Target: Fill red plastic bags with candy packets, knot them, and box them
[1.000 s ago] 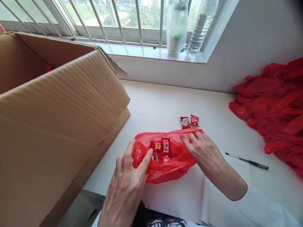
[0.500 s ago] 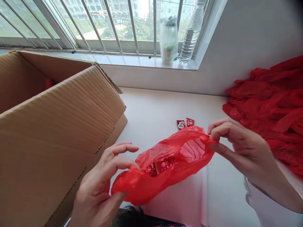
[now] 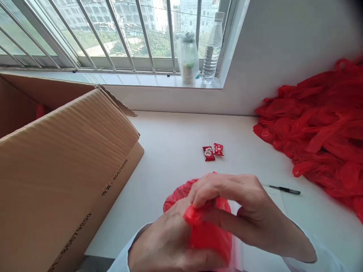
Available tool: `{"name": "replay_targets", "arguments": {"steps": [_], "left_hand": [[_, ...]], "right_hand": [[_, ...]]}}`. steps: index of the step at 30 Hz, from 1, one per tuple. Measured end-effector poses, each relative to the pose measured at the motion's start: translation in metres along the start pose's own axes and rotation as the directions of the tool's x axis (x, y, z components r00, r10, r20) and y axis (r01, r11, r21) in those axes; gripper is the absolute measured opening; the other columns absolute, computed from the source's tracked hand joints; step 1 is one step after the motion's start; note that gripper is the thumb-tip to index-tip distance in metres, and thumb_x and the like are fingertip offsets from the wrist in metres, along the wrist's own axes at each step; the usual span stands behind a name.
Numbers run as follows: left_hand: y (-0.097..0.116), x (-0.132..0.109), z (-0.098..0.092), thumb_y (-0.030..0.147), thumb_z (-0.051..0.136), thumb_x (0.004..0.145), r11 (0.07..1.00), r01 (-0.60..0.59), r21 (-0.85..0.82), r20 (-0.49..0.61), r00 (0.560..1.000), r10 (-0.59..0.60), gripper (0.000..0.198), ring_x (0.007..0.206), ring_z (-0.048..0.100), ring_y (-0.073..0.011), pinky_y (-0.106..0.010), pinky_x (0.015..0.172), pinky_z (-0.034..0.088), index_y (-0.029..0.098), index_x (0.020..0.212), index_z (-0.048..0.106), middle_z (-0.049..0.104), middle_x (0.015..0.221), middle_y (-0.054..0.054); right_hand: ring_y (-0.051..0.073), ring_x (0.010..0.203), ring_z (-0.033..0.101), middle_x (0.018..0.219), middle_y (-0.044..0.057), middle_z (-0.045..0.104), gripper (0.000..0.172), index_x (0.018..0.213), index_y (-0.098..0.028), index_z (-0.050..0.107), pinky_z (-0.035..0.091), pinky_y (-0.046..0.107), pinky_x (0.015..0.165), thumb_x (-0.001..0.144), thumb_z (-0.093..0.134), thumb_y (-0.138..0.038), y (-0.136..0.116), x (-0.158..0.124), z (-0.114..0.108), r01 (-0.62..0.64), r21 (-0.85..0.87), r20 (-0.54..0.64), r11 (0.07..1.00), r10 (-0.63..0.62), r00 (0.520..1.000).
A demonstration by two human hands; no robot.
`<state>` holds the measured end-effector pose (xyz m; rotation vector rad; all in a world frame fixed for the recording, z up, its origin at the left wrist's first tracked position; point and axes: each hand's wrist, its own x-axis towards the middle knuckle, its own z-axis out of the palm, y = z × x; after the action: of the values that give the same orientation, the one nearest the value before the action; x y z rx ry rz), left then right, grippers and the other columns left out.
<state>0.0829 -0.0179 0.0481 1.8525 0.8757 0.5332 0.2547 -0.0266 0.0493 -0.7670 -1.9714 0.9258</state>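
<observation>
A red plastic bag [image 3: 211,236] is bunched up between my two hands, low in the middle of the view. My left hand [image 3: 170,238] wraps around its near side, back turned up, with most fingertips hidden. Fingers of my right hand [image 3: 229,196] pinch the gathered top of the bag and cross over the left hand. The bag's contents are covered now. Just beyond it on the white table lie two small wrapped candies, a dark red one [image 3: 208,153] and a brighter red one [image 3: 218,149].
A large open cardboard box [image 3: 70,170] fills the left side. At right is a heap of red plastic bags [image 3: 320,124]. A black pen [image 3: 285,189] lies by white paper [image 3: 275,198]. The barred window's sill holds a water bottle [image 3: 212,53] and a bagged jar [image 3: 188,60].
My hands have come together from opposite ends of the bag, closing its mouth and gathering its top. The view has shifted, and the pen and paper now show.
</observation>
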Motion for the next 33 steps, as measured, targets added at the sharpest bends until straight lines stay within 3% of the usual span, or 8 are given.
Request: {"name": "replay_targets", "arguments": {"steps": [8,12,17,21,24,28,31,33], "left_hand": [[-0.009,0.007,-0.008,0.033,0.073,0.067,0.928,0.184,-0.325,0.272,0.958,-0.094,0.037,0.05,0.029,-0.0081,-0.02,0.04,0.027,0.021,0.056,0.04,0.033,0.056,0.006],[-0.024,0.002,0.0,0.046,0.043,0.091,0.853,0.291,-0.433,0.217,0.952,-0.215,0.042,0.044,0.028,-0.0078,-0.019,0.038,0.025,0.021,0.057,0.043,0.034,0.05,0.005],[-0.038,0.0,0.007,0.059,0.042,0.09,0.588,0.413,-0.695,0.227,0.903,-0.366,0.055,0.04,0.031,-0.0052,-0.016,0.039,0.028,0.019,0.052,0.042,0.035,0.042,0.005],[-0.041,0.007,0.01,0.057,0.048,0.088,0.5,0.443,-0.745,0.293,0.889,-0.351,0.054,0.04,0.042,-0.005,-0.015,0.043,0.034,0.016,0.052,0.05,0.048,0.043,0.003],[-0.038,0.011,0.008,0.051,0.054,0.087,0.457,0.406,-0.791,0.269,0.903,-0.337,0.038,0.051,0.051,-0.0069,-0.016,0.055,0.042,0.016,0.082,0.066,0.058,0.054,0.002],[-0.031,0.009,-0.003,0.041,0.055,0.089,0.521,0.356,-0.776,0.287,0.934,-0.211,0.028,0.069,0.058,-0.0088,-0.018,0.067,0.046,0.023,0.108,0.064,0.064,0.077,0.001],[-0.026,0.006,-0.012,0.028,0.066,0.081,0.613,0.321,-0.722,0.318,0.941,-0.118,0.017,0.074,0.059,-0.009,-0.018,0.068,0.046,0.022,0.096,0.061,0.063,0.083,0.002],[-0.024,0.004,-0.015,0.02,0.062,0.084,0.789,0.261,-0.556,0.289,0.951,-0.111,0.007,0.07,0.056,-0.0073,-0.016,0.066,0.044,0.021,0.09,0.057,0.06,0.079,0.004]], "right_hand": [[0.007,0.072,0.058,0.076,-0.004,0.065,0.008,0.083,-0.018,0.061,0.045,0.025,0.083,0.087,0.059,-0.011,0.014,0.019,0.009,0.146,-0.084,0.016,0.986,-0.145,0.989],[0.009,0.078,0.059,0.086,0.0,0.066,0.016,0.085,-0.018,0.065,0.047,0.023,0.072,0.093,0.054,-0.026,0.024,0.02,-0.002,-0.027,0.013,0.01,1.0,0.027,1.0],[0.01,0.07,0.057,0.083,0.0,0.066,0.02,0.098,-0.02,0.066,0.045,0.022,0.06,0.089,0.059,-0.036,0.032,0.002,-0.023,-0.214,0.042,0.055,0.976,0.212,0.976],[0.007,0.061,0.054,0.068,-0.004,0.063,0.009,0.079,-0.019,0.064,0.044,0.019,0.056,0.087,0.061,-0.02,0.034,-0.01,-0.025,-0.197,0.036,-0.176,0.98,0.2,0.964],[0.008,0.061,0.056,0.069,-0.004,0.064,0.009,0.079,-0.021,0.064,0.047,0.02,0.057,0.083,0.065,-0.013,0.024,-0.015,-0.018,-0.123,-0.04,-0.437,0.992,0.093,0.894],[0.011,0.064,0.057,0.073,0.001,0.065,0.008,0.084,-0.018,0.066,0.05,0.025,0.06,0.083,0.062,-0.011,-0.002,-0.023,-0.004,0.124,-0.301,-0.163,0.946,-0.179,0.97],[0.013,0.068,0.055,0.07,0.002,0.062,0.016,0.078,-0.017,0.066,0.051,0.028,0.065,0.087,0.055,-0.01,-0.011,-0.027,-0.001,0.184,-0.459,0.099,0.869,-0.155,0.983],[0.014,0.075,0.055,0.076,0.003,0.063,0.014,0.075,-0.017,0.064,0.051,0.028,0.071,0.087,0.057,-0.013,-0.009,-0.028,-0.004,0.195,-0.406,0.164,0.893,-0.139,0.977]]}}
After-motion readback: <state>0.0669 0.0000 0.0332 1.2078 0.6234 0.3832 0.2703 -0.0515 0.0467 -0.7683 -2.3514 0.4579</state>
